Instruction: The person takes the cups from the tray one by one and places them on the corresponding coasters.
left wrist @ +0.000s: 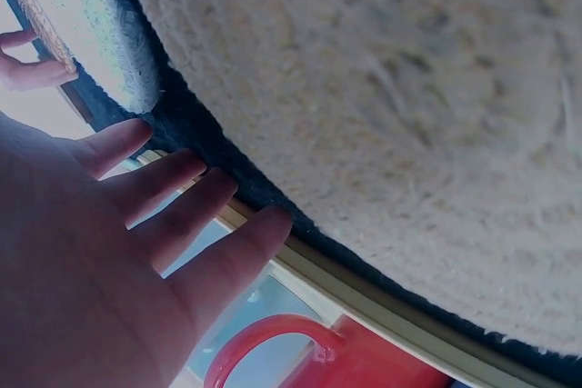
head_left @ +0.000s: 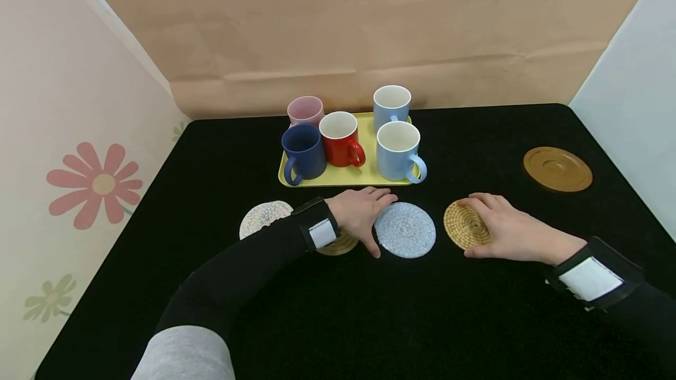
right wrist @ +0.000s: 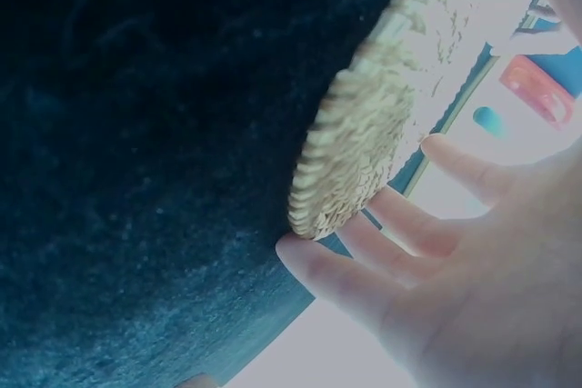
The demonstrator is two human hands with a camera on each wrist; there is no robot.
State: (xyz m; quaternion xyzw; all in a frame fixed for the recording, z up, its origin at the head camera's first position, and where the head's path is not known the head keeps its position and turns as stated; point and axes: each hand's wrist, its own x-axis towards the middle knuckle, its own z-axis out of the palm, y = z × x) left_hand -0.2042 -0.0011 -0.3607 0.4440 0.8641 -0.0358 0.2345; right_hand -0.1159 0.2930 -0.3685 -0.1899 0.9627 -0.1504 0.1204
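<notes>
My left hand (head_left: 364, 216), fingers extended, hovers between a partly covered straw coaster (head_left: 338, 245) and a round pale blue woven coaster (head_left: 405, 230). In the left wrist view, its fingers (left wrist: 238, 261) spread beside the large, close woven coaster (left wrist: 382, 115) and hold nothing. My right hand (head_left: 499, 227) grips a round coiled straw coaster (head_left: 465, 226) by its edges, with the thumb at the near side and fingers at the far side. The right wrist view shows fingertips right at the rim of that coaster (right wrist: 364, 143). My left forearm partly covers a white speckled coaster (head_left: 264, 217).
Behind the coasters, a yellow tray (head_left: 343, 178) bears a pink mug (head_left: 306, 110), a dark blue mug (head_left: 305, 154), a red mug (head_left: 338, 142) and two light blue mugs (head_left: 396, 154). A brown wooden disc (head_left: 557, 169) lies far right on the black table (head_left: 401, 321).
</notes>
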